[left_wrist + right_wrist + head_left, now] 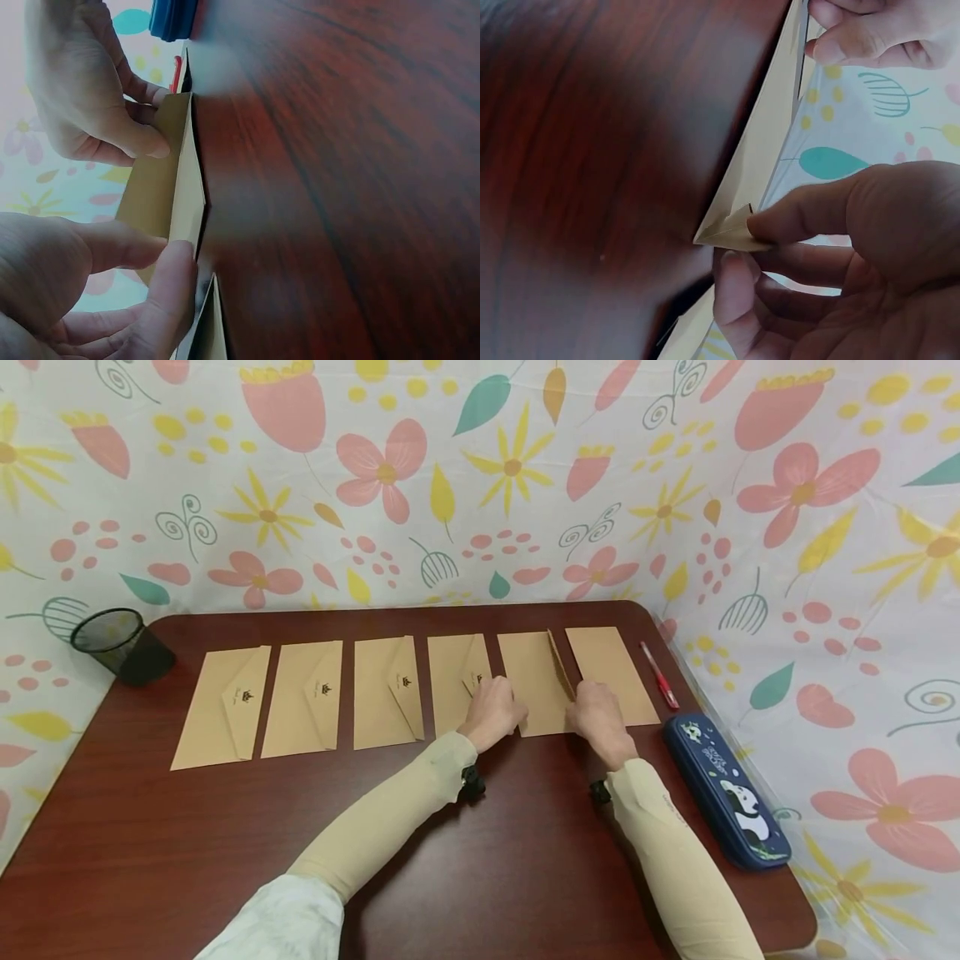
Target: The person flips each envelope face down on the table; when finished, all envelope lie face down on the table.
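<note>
A: Head view: where is the fifth kraft envelope from the left (527,677) lying?
B: It is lying on the dark wooden table (225,847), between the left hand (492,712) and the right hand (600,720); its flap (559,665) is standing raised.
A: Left wrist view?
B: The left hand is pinching the envelope's left edge.
A: Right wrist view?
B: The right hand is grasping the flap at the envelope's right side.

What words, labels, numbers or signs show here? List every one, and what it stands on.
No wording reads with certainty.
Black crown sign, on the flaps of four brown paper envelopes; script below looks like "Thank you" but is too small to confirm.
White lettering on the dark-blue, rounded pencil case: too small to read.
Faint marks, perhaps lettering, on the beige fabric right sleeve: too small to read.
</note>
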`<state>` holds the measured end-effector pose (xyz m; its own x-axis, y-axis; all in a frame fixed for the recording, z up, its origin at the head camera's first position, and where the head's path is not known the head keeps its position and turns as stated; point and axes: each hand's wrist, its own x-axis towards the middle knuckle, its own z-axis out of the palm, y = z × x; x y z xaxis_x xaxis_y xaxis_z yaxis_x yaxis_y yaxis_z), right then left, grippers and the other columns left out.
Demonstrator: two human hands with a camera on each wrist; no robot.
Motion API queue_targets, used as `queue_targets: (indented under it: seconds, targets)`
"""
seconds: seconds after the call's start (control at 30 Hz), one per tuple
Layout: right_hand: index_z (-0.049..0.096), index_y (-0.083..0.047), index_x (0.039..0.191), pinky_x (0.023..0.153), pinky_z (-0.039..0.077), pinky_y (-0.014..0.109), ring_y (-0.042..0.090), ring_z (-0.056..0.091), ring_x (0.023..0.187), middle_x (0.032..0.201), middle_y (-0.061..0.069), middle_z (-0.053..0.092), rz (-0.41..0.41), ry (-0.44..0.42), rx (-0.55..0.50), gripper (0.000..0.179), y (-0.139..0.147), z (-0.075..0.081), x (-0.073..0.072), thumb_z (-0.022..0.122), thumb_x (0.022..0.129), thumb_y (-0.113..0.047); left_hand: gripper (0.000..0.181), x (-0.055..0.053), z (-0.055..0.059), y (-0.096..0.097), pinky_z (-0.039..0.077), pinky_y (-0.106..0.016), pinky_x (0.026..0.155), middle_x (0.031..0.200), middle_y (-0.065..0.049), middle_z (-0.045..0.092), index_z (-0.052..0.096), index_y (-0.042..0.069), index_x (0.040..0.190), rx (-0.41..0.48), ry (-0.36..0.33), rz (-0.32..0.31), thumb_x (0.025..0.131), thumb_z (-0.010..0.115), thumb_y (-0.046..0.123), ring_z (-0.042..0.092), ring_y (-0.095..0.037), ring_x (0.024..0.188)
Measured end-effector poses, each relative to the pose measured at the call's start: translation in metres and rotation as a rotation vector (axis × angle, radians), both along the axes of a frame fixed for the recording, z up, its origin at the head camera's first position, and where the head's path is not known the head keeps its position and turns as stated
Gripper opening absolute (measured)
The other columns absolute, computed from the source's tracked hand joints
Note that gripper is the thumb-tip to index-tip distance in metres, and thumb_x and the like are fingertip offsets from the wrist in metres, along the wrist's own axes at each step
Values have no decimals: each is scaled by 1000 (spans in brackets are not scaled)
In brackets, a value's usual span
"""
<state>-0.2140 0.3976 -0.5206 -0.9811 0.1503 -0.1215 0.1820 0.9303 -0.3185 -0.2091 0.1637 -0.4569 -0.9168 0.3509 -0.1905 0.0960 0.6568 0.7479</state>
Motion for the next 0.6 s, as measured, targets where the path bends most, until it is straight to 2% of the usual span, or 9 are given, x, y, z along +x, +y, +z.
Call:
queue_targets:
  seconds: [0.07,0.13,0.17,0.2,0.3,0.4,0.43,0.5,0.6]
  targets:
    - [63,-7,68,55,47,41,27,53,65,75,13,63,13,29,21,18,4,-1,0,56,84,-3,47,6,6,-2,34,-22,37,42,-1,59,58,11,45,8,19,15,89,69,-1,51,-12,33]
    - [64,-7,68,55,48,41,27,53,66,74,13,63,8,46,18,17,8,-2,0,56,82,-3,47,7,6,-3,35,-22,37,41,-1,59,58,11,45,30,44,17,90,69,0,54,-12,34]
    - [65,-7,68,55,48,41,28,53,67,75,13,63,2,50,6,16,11,-2,-1,58,81,-3,47,7,4,-3,36,-22,36,41,-1,59,58,10,45,43,57,17,90,69,1,56,-12,34]
    - [66,-7,68,55,48,40,28,53,67,75,13,64,-8,51,-5,14,13,-3,-1,60,81,-3,48,4,-3,-3,37,-22,36,41,-1,59,58,11,45,46,79,19,91,69,3,58,-12,35]
    - [68,-8,71,55,47,39,29,54,69,76,13,65,-44,54,-37,11,20,-4,-4,65,80,-4,53,1,-10,-2,42,-24,38,41,-1,60,54,15,44,67,90,26,95,69,14,62,-14,38]
    - [69,-9,72,57,47,38,29,56,72,77,12,67,-75,55,-64,11,23,0,-3,66,82,-7,51,1,-10,-2,46,-24,40,46,-2,65,57,15,49,119,41,57,97,73,23,68,-15,44]
    - [69,-9,71,57,46,38,28,56,72,76,11,67,-81,58,-72,13,23,2,-2,65,83,-8,47,4,-5,-3,47,-24,41,49,-3,69,61,13,53,157,-2,68,98,74,24,71,-16,47]
    - [68,-10,69,58,45,38,28,54,72,74,10,66,-96,45,-90,18,16,16,4,62,86,-8,34,6,1,-4,47,-24,41,58,-7,75,71,10,68,228,-80,95,98,77,24,77,-18,55]
    - [64,-8,65,59,43,39,29,53,72,70,9,61,-97,44,-127,25,-1,48,20,57,88,-6,18,8,2,-4,42,-24,41,76,-8,82,77,6,99,329,-163,142,97,80,23,81,-17,65]
